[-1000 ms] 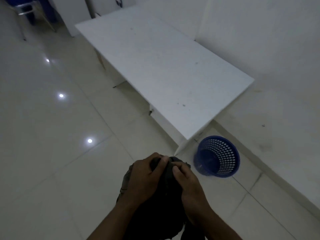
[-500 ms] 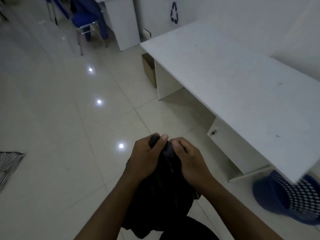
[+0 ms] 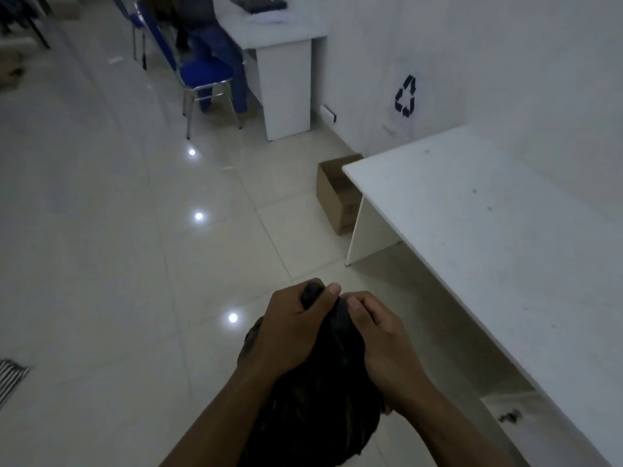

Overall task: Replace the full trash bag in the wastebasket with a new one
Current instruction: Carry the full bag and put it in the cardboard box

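The black trash bag [image 3: 323, 392] is hanging low in the middle of the view, above the tiled floor [image 3: 101, 264]. The left hand [image 3: 290, 328] and right hand [image 3: 381, 335] are gripping its gathered neck — fingers curled tight, thumbs pinching the plastic. A white desk [image 3: 488, 230] is standing to the right, a cardboard box [image 3: 333, 193] beside its far end — a blue chair [image 3: 202, 75] farther off.

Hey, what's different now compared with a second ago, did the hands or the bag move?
The head camera swung left: the blue wastebasket slid off the right edge and is out of view, while the recycling sign, cardboard box and blue chair came in. The left hand and right hand still grip the gathered neck of the black trash bag, with no grip change; the white table stayed put.
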